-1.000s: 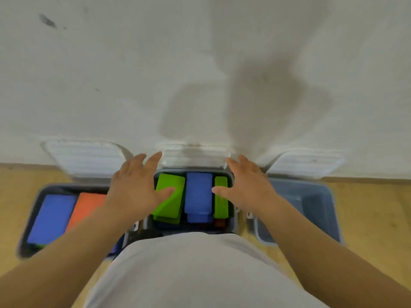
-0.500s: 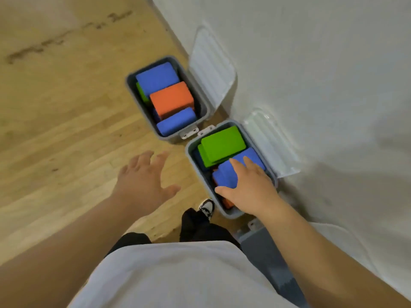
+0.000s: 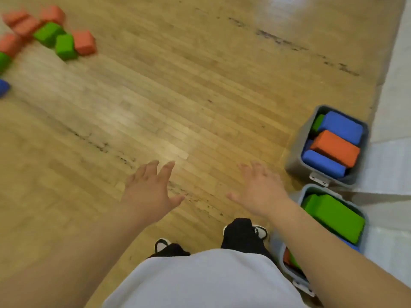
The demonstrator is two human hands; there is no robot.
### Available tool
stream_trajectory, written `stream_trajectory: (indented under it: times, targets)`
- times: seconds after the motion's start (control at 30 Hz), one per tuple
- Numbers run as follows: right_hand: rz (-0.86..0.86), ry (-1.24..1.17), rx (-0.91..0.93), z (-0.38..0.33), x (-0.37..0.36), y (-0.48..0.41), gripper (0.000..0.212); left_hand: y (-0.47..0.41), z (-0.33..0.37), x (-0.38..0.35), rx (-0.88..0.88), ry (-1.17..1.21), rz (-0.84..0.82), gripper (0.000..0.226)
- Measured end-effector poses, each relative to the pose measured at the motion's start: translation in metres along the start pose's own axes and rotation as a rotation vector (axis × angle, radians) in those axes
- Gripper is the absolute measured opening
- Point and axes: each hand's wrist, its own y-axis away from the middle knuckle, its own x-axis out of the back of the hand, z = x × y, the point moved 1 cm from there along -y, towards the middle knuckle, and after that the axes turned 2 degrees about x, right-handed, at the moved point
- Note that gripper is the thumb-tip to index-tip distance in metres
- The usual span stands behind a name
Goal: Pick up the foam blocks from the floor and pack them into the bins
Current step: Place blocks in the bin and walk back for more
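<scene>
Withdrawn from the near bin [image 3: 311, 188] since half a second ago, the right hand [image 3: 260, 190] is held spread and empty over the floor [image 3: 200, 96], as is the left hand [image 3: 149, 190]. Loose foam blocks [image 3: 64, 46] are scattered far left.

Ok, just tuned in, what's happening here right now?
A person is packing foam blocks into bins, and at this moment both hands are empty. The left hand and right hand are spread open above the wooden floor, touching nothing. Two grey bins sit at the right: the farther bin shows an orange block between blue ones, the nearer bin a green block on top. Far left, loose blocks in orange, green and blue lie on the floor, not yet collected.
</scene>
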Motion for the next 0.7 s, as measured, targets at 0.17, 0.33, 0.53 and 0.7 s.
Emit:
stream_trajectory:
  times: [0.17,0.33,0.53,0.7]
  targets:
    - [-0.025,0.214,0.287,-0.196,-0.008,0.001,0.097,0.098,-0.184,-0.022,0.363,0.129,0.041,0.097]
    - [-0.037,0.400,0.599,-0.363,-0.017,0.011,0.098,0.189,-0.301,-0.051,0.734,0.344,0.149,0.097]
    - [-0.026,0.565,0.829,-0.480,-0.032,0.008,0.097,0.238,-0.356,-0.076,0.988,0.559,0.185,0.098]
    - [-0.028,0.581,0.899,-0.539,-0.023,-0.032,0.097,0.214,-0.391,-0.064,1.040,0.610,0.162,0.099]
